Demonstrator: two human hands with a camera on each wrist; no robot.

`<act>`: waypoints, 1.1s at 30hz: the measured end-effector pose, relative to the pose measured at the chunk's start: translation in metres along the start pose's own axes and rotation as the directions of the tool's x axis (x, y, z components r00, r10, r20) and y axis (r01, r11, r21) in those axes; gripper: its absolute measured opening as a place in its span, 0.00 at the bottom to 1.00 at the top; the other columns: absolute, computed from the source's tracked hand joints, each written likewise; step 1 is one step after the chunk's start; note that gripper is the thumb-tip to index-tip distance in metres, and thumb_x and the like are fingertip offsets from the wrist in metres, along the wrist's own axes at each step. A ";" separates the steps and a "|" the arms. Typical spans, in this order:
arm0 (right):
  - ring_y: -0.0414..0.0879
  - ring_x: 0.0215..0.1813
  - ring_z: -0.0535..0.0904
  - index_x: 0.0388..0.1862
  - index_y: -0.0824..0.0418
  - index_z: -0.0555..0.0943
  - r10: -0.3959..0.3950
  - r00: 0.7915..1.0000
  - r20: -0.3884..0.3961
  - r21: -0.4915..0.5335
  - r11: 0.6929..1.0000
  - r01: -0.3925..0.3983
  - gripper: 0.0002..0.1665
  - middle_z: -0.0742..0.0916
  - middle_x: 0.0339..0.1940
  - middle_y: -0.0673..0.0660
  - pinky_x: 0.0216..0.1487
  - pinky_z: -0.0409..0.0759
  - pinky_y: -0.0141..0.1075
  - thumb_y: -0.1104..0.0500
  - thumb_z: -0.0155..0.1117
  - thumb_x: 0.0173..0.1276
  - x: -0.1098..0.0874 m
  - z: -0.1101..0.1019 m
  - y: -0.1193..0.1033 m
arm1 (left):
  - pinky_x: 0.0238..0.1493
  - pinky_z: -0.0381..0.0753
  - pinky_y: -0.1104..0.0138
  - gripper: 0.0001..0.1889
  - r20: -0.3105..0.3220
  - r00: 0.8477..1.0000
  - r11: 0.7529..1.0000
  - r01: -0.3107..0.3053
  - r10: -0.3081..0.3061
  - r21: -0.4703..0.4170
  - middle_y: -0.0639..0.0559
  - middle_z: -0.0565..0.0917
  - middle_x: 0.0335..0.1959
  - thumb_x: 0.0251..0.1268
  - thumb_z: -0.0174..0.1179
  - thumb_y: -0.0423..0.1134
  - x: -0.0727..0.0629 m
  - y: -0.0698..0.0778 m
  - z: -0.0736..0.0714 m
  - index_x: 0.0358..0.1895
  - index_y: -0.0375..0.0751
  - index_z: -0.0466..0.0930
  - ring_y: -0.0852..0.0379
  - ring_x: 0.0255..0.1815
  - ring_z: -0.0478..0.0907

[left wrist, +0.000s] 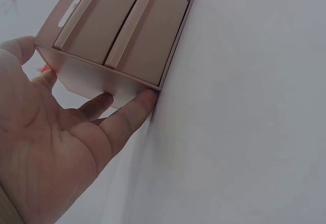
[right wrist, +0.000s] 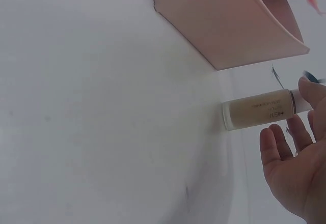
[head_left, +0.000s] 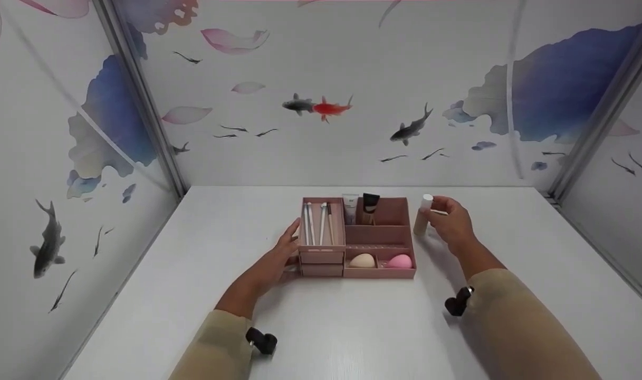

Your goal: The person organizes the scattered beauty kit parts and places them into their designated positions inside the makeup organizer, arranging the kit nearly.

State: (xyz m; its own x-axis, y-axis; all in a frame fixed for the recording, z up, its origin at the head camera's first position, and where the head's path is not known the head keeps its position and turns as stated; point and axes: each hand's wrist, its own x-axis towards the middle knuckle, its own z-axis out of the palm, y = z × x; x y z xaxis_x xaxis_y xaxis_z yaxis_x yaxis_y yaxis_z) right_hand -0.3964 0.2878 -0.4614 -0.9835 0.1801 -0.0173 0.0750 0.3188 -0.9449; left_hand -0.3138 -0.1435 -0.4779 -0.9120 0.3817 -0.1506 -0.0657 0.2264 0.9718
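A dusty-pink cosmetics organizer (head_left: 379,273) stands on the white table. My left hand (head_left: 276,258) rests against its left side; in the left wrist view the fingers (left wrist: 130,117) lie extended and spread along the side wall, beside two drawer fronts (left wrist: 153,38). To the right of the organizer, my right hand (head_left: 452,224) pinches a foundation bottle (right wrist: 260,110) by its white cap between thumb and fingers. The bottle is glass with beige liquid and dark print. It is nearly upright, its base close over the table, apart from the organizer's right wall (right wrist: 224,25).
Slim brushes (head_left: 322,224) lie in the organizer's upper left tray. A white tube (head_left: 351,208) and a black-capped tube (head_left: 370,208) stand at its back. A cream sponge (head_left: 363,260) and a pink sponge (head_left: 400,261) sit in front compartments. Printed panels (head_left: 331,148) enclose the table.
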 end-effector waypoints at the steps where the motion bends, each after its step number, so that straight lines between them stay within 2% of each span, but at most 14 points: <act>1: 0.56 0.76 0.75 0.79 0.57 0.71 -0.004 1.000 -0.001 -0.001 1.000 0.004 0.36 0.78 0.76 0.61 0.77 0.76 0.49 0.49 0.69 0.78 0.000 0.001 0.000 | 0.83 0.59 0.36 0.30 0.001 1.000 1.000 -0.001 0.001 -0.007 0.53 0.45 0.91 0.84 0.40 0.69 0.000 0.000 0.000 0.81 0.95 0.40 0.30 0.88 0.52; 9: 0.57 0.76 0.76 0.78 0.60 0.71 -0.034 0.999 -0.002 0.010 0.999 0.034 0.34 0.78 0.75 0.63 0.79 0.75 0.51 0.51 0.67 0.80 0.000 0.001 0.001 | 0.83 0.60 0.35 0.30 0.006 1.000 1.000 -0.012 0.012 0.005 0.54 0.47 0.91 0.85 0.38 0.68 -0.002 0.003 0.001 0.81 0.96 0.39 0.29 0.88 0.53; 17: 0.57 0.75 0.77 0.77 0.59 0.72 -0.055 0.998 -0.020 0.041 0.998 0.056 0.34 0.79 0.75 0.62 0.80 0.74 0.52 0.48 0.68 0.79 -0.004 -0.004 -0.005 | 0.83 0.59 0.34 0.30 0.004 1.000 1.000 -0.010 0.010 -0.004 0.51 0.46 0.91 0.85 0.40 0.67 -0.002 0.001 0.000 0.80 0.96 0.41 0.31 0.89 0.51; 29: 0.54 0.76 0.77 0.78 0.53 0.73 -0.087 0.995 -0.056 0.099 0.991 0.092 0.38 0.79 0.75 0.58 0.81 0.72 0.54 0.39 0.69 0.77 -0.026 -0.007 -0.028 | 0.83 0.60 0.34 0.31 0.010 1.000 1.000 -0.012 0.012 0.006 0.49 0.45 0.91 0.84 0.41 0.68 0.002 0.001 -0.001 0.82 0.94 0.39 0.29 0.88 0.53; 33: 0.52 0.73 0.78 0.76 0.55 0.75 -0.121 0.991 -0.047 0.110 0.986 0.126 0.37 0.80 0.73 0.58 0.80 0.74 0.53 0.40 0.69 0.76 -0.033 -0.008 -0.034 | 0.83 0.61 0.37 0.30 0.029 0.999 0.999 -0.012 0.013 -0.033 0.51 0.45 0.91 0.86 0.40 0.65 0.001 0.000 -0.001 0.82 0.94 0.39 0.30 0.88 0.53</act>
State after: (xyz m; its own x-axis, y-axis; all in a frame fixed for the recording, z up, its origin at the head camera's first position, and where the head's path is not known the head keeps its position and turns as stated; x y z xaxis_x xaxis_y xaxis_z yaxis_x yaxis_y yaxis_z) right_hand -0.3649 0.2789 -0.4261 -0.9764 0.1840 0.1131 -0.0682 0.2344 -0.9697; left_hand -0.3152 -0.1437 -0.4775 -0.9005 0.4108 -0.1429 -0.0678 0.1918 0.9791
